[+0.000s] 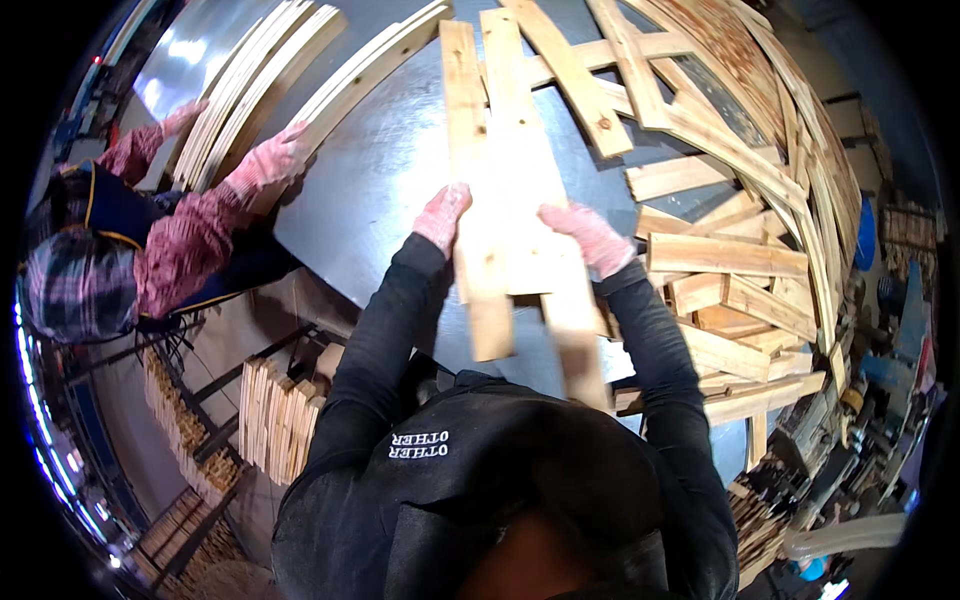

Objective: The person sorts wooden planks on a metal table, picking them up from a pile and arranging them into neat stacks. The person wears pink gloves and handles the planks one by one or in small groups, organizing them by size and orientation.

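Several pale wooden boards (500, 245) lie side by side in front of me, lengthwise away from my body, their ends uneven. My left hand (442, 218), in a pinkish glove, is closed on the left edge of these boards. On their right edge my right hand (590, 238), gloved alike, is closed too. The near end of the right board (580, 365) is smeared by motion. Bright glare washes out the middle of the boards. Beneath them is a shiny metal table (345, 215).
A heap of loose boards (727, 256) covers the table's right side. At the left, a co-worker's gloved hand (268, 160) touches a long board (370, 70) near stacked long boards (250, 85). Bundled wood pieces (275, 425) stand on a rack below left. Machinery (830, 450) is at lower right.
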The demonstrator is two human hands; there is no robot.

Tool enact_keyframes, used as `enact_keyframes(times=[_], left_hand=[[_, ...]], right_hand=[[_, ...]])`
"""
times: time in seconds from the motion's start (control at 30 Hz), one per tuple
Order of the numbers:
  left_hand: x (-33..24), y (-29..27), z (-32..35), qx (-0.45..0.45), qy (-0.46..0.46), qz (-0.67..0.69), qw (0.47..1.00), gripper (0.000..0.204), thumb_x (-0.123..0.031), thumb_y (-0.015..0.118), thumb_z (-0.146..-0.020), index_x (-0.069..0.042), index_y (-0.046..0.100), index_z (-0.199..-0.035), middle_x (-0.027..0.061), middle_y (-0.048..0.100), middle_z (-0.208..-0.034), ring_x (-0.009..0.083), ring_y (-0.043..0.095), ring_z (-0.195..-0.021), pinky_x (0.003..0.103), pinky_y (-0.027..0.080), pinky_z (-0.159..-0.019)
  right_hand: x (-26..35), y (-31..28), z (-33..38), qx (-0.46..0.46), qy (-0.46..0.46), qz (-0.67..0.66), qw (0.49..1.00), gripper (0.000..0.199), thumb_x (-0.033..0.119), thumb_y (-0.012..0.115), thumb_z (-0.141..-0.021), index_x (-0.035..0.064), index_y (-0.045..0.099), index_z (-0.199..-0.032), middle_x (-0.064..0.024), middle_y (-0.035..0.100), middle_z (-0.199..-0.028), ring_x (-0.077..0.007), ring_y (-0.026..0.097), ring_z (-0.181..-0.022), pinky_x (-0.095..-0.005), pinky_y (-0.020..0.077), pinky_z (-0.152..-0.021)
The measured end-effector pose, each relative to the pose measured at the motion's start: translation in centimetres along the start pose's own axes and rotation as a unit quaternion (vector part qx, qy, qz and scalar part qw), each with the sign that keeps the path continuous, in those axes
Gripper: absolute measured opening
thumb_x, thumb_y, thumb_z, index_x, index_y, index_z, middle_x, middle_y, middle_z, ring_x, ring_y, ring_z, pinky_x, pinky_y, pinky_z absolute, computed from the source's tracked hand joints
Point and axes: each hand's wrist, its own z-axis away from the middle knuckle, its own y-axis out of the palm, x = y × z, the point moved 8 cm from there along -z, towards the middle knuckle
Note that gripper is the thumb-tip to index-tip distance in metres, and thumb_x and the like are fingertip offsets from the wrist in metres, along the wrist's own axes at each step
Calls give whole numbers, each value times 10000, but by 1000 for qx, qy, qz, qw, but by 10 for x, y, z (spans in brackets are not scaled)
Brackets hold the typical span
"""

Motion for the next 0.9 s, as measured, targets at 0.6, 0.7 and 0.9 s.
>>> enact_keyframes(times=[0.6, 0.7, 0.9], left_hand=[[-1, -92, -51, -65, 36, -266, 961, 482, -297, 592, -970, 45, 522, -1303, 148, 642, -1195, 227, 599, -1115, 324, 466, -962], [-29, -113, -38, -50, 20, -284, 957, 894, -428, 705, -870, 53, 257, -1475, 234, 594, -1252, 288, 557, -1210, 354, 431, -1028], [-95, -75, -2, -177, -68, -640, 745, 1168, -287, 795, -713, -13, 8, -1532, 284, 462, -1327, 432, 537, -1160, 433, 453, -1000]], right_hand=[[14, 55, -130, -198, -95, 441, 870, 630, 494, 490, -965, -38, 495, -1301, -285, 625, -1159, -407, 604, -1092, -398, 457, -970], [-14, 98, -149, -175, -44, 548, 817, 578, 438, 371, -998, -27, 475, -1326, -314, 596, -1196, -433, 576, -1125, -407, 431, -1010], [123, 49, -143, -287, -228, 735, 570, 571, 400, 459, -950, -38, 452, -1317, -283, 583, -1206, -345, 592, -1141, -406, 461, -950]])
